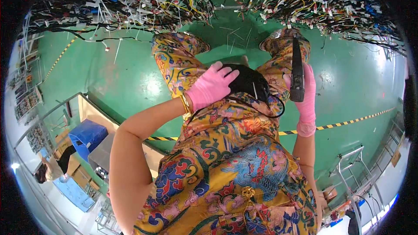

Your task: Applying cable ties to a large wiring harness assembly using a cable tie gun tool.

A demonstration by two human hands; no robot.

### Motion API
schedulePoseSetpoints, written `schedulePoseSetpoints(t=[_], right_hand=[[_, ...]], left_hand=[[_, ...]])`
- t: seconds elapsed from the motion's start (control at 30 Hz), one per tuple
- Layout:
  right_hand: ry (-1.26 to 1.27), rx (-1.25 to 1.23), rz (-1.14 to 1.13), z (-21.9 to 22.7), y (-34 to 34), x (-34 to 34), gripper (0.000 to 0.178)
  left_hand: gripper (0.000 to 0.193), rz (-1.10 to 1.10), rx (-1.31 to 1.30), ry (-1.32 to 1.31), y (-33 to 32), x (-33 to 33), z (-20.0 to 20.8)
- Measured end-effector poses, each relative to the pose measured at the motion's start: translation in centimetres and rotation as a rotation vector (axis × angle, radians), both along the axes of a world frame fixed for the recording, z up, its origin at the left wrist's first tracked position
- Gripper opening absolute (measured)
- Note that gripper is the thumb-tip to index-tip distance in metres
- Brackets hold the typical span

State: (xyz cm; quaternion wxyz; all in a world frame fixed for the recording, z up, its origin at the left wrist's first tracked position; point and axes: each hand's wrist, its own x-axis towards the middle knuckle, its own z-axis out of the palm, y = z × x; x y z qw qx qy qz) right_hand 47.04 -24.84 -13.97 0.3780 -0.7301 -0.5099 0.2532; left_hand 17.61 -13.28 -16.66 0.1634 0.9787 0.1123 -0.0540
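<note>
My left hand [212, 86], in a pink glove, rests with fingers spread on a black pouch [250, 82] at my waist, and a thin black cord loops down from the pouch. In a pink glove as well, my right hand [306, 95] is closed around a long black tool [297, 76] that it holds upright beside my hip. I wear yellow patterned clothing [230, 165] and stand on a green floor [130, 78]. Dense bundles of coloured wires with white ties [130, 0] hang on boards in front of me, beyond my feet.
A yellow and black striped line [348, 122] crosses the floor. At the left stand a blue bin [89, 135], a grey box [101, 154] and a beige table edge [93, 111]. A metal frame [350, 165] stands at the right. Loose cable ties [235, 32] lie on the floor.
</note>
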Motion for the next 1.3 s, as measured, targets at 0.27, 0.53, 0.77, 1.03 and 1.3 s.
schedulePoseSetpoints(t=[0.27, 0.53, 0.77, 1.03, 1.3], right_hand=[[-0.038, -0.016, 0.021, 0.0, 0.0, 0.2, 0.058], [-0.033, -0.002, -0.011, 0.0, 0.4, -0.3, 0.057], [-0.032, -0.012, 0.002, 0.5, 0.5, -0.1, 0.058], [0.031, -0.026, -0.055, 0.7, 0.3, -0.1, 0.057], [0.170, -0.187, -0.009, -0.3, -1.7, 0.6, 0.053]], left_hand=[[0.015, 0.088, -0.131, -0.209, 1.8, -0.3, 2.4], [0.064, 0.610, 0.168, -0.304, 8.5, -0.7, 7.7], [0.087, 0.072, -0.060, -0.136, 4.1, 4.0, 5.5], [0.023, -0.094, -0.467, -0.440, -0.4, 10.2, -3.3], [0.088, 0.527, -0.369, -0.003, 7.3, 2.5, -0.5]])
